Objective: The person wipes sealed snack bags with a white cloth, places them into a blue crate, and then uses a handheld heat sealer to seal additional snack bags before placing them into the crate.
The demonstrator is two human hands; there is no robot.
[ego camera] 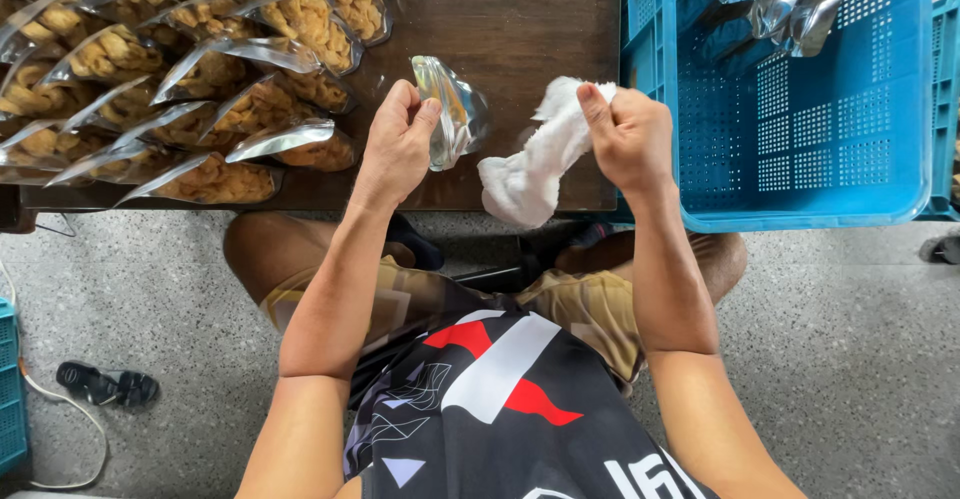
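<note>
Pinched between the left hand [398, 144]'s thumb and fingers, a small clear pouch [450, 109] stands on edge over the wooden table [520, 19], its long axis pointing away; just right of the pouch, the right hand [628, 137] grips a white cloth [535, 159]

I count two hands: left hand [398, 144], right hand [630, 137]. One clear pouch [450, 109] at 12 o'clock. One white cloth [535, 164]. Filled snack bags [200, 79] at 10 o'clock: roughly fifteen, overlapping. Two blue crates [800, 179] at 2 o'clock. One sandal [105, 384] at 8 o'clock.
</note>
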